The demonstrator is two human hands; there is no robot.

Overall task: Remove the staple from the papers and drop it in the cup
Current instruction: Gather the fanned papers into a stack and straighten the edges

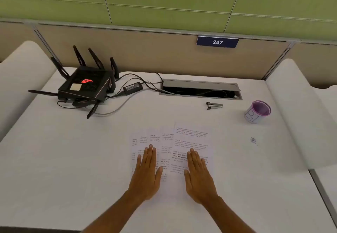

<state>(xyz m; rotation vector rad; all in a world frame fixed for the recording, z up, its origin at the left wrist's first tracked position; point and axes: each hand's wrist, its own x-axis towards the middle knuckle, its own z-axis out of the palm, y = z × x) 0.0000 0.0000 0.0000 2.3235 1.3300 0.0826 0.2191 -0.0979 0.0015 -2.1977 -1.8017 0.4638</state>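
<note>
Presently both hands lie flat with straight fingers on the papers [191, 141], the left hand [146, 174] on the fanned sheets, the right hand [197, 176] on the top page, gripping nothing. The papers sit near the middle of the tabletop [73, 159]. The staple itself is too small to make out. The staple remover [214, 105] rests toward the far edge, well apart from the hands, and the cup [257, 111] stands toward the far right corner. A sound next move would probably be one hand pinning the papers while the other fetches the remover.
</note>
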